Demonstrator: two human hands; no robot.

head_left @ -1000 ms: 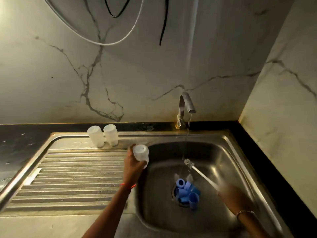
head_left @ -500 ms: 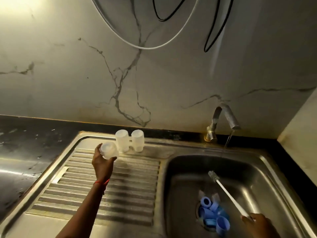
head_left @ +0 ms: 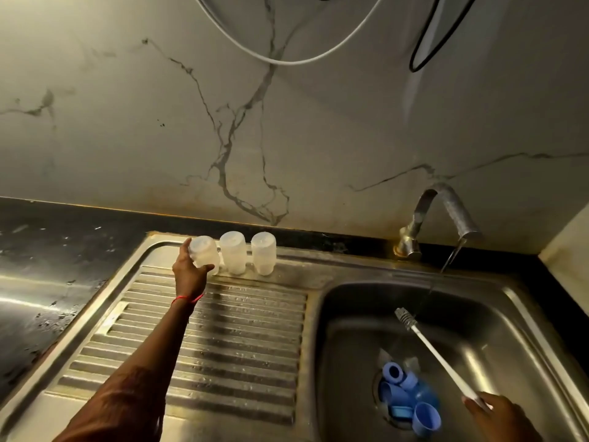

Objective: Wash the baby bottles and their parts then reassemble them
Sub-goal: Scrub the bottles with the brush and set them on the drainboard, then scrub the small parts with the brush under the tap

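My left hand (head_left: 190,275) grips a translucent bottle body (head_left: 204,253), tilted, at the back of the steel drainboard (head_left: 223,346). Right beside it two more bottle bodies (head_left: 233,252) (head_left: 264,252) stand upside down in a row. My right hand (head_left: 500,416) holds the white handle of a thin bottle brush (head_left: 430,349) over the sink basin (head_left: 497,333); its bristle tip points up to the left near the thin water stream. Several blue caps and rings (head_left: 404,393) and clear teats lie heaped on the drain.
The tap (head_left: 443,215) at the back right runs a thin stream into the basin. A dark wet countertop (head_left: 41,282) lies to the left. A marble wall rises behind and at the right corner; white and black cables (head_left: 287,55) hang above.
My left hand carried the bottle body from beside the basin to the back of the drainboard, next to the other two. The view swung left; the brush stayed over the basin.
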